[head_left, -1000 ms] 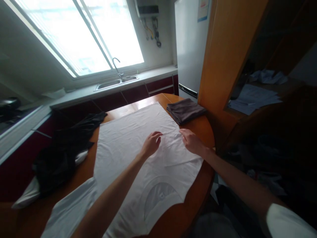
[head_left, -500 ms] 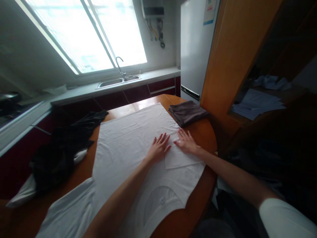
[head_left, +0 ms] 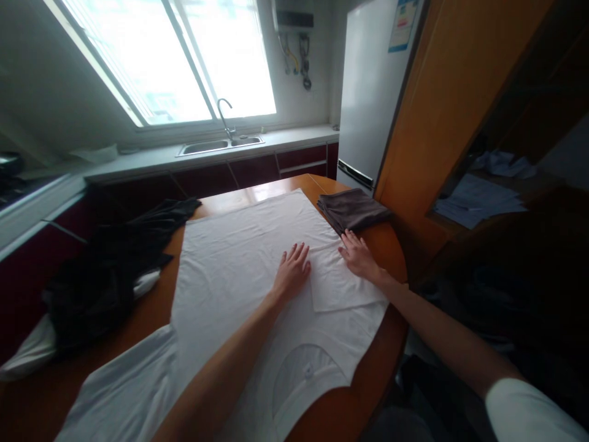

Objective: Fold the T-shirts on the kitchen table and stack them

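A white T-shirt (head_left: 239, 264) lies spread on the wooden table, its neckline toward me. Its right sleeve in view is folded inward over the body, while the other sleeve (head_left: 124, 380) sticks out at the lower left. My left hand (head_left: 292, 270) rests flat on the shirt just left of the folded sleeve, fingers spread. On the upper right edge of the folded part lies my right hand (head_left: 359, 255), fingers extended, close to a folded dark brown cloth (head_left: 352, 209). Neither hand grips anything.
Dark clothes (head_left: 105, 276) with white pieces lie along the left side of the wooden table (head_left: 377, 362). Behind it are a counter with a sink (head_left: 207, 146), a window and a fridge (head_left: 370, 92). Papers (head_left: 478, 199) lie on a shelf at the right.
My hands have moved apart: the left slightly left, the right to the right along the folded sleeve. The camera view has shifted slightly.
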Motion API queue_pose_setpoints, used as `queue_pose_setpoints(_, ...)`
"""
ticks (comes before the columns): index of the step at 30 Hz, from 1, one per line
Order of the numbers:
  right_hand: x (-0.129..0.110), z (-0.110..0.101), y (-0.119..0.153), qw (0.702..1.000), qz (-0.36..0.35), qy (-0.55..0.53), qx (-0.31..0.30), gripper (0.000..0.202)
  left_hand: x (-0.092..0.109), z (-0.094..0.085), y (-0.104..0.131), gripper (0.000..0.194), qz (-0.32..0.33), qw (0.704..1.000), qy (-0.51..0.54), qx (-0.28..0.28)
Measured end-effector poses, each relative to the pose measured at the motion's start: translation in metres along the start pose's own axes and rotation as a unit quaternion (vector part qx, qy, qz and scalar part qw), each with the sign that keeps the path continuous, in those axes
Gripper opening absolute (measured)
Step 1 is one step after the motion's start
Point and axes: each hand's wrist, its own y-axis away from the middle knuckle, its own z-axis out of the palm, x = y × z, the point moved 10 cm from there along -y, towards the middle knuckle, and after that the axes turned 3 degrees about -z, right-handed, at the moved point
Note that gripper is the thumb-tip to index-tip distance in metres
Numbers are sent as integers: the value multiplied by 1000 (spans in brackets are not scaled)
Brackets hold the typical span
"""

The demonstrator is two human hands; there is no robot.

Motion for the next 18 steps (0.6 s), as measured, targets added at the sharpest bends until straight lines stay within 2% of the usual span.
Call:
queue_pose_setpoints(2,-5,-4,4,1000,-10,4,15,60,5,3,0,55,22,1000,7,-14)
queue_pose_setpoints(6,-21,14,23,997,-55,29,-39,61,6,15,2,58,19,998,-1,-53)
queue_pose_setpoints(11,-15,18,65,997,-47,31,-60,69,5,15,2,58,13,999,2,-52)
queue_pose_setpoints(15,-22,1,111,994,-107,13,-15,67,4,15,1,58,10,999,9,-49)
queue_pose_setpoints(18,-19,-35,129,986,-125,-54,98,53,3,18,0,58,9,999,11,-47)
